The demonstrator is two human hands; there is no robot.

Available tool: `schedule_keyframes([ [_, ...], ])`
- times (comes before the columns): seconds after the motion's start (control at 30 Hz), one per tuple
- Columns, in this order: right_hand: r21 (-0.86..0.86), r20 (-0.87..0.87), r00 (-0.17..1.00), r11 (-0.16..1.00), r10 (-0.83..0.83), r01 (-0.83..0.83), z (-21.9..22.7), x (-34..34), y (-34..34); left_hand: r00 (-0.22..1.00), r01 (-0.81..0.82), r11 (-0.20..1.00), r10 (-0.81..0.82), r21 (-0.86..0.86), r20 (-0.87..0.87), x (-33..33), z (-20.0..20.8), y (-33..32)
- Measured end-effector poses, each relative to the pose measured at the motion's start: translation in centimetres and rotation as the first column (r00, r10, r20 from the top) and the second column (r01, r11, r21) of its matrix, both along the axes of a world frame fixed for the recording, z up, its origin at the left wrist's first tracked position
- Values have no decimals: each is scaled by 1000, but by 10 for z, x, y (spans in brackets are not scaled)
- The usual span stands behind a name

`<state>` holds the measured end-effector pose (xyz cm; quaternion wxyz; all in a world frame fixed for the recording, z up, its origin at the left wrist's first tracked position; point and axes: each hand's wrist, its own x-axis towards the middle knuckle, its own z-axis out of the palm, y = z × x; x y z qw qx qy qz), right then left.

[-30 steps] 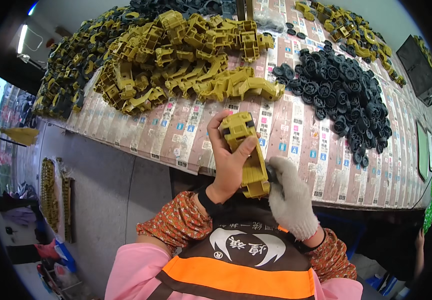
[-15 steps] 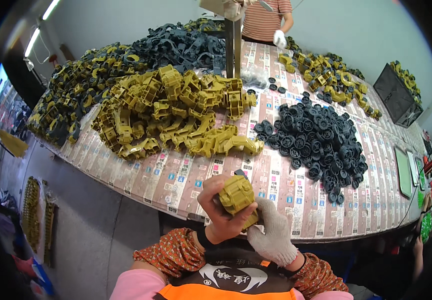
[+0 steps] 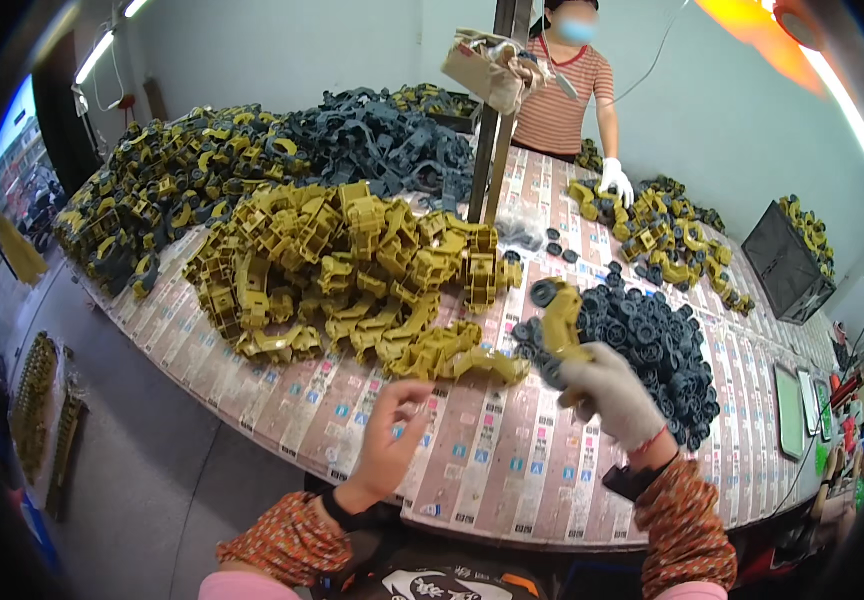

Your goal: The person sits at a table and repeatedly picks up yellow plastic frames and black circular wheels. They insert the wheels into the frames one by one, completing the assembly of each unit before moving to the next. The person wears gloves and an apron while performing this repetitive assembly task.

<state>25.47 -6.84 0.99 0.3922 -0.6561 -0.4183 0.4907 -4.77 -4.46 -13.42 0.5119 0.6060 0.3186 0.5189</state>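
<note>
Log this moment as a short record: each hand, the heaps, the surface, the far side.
Left hand: bare, open, holding nothing
Right hand: gloved in white knit, gripping a curved yellow plastic piece, blurred
Front heaps: yellow plastic shells, with black round plastic wheels to their right
Back heap: dark grey plastic parts behind the shells
Surface: table covered in pink and white stripes
Far side: person in a striped shirt, white-gloved hand at a mixed yellow-and-dark heap

The head-worn fisheye camera looks forward and down past the left hand (image 3: 388, 445) and right hand (image 3: 614, 395), both near. It faces across the patterned worktable (image 3: 512, 485) toward the pale back wall (image 3: 352, 50), well beyond.
</note>
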Motion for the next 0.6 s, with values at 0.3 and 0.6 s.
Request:
schedule_keyframes([
  [0.3, -31, 386, 903, 975, -191, 219, -7, 122, 199, 714, 123, 955, 105, 271, -692, -91, -36, 10],
  [0.6, 434, 797, 348, 868, -494, 240, -72, 185, 337, 664, 80, 956, 161, 284, -730, -84, -35, 8],
])
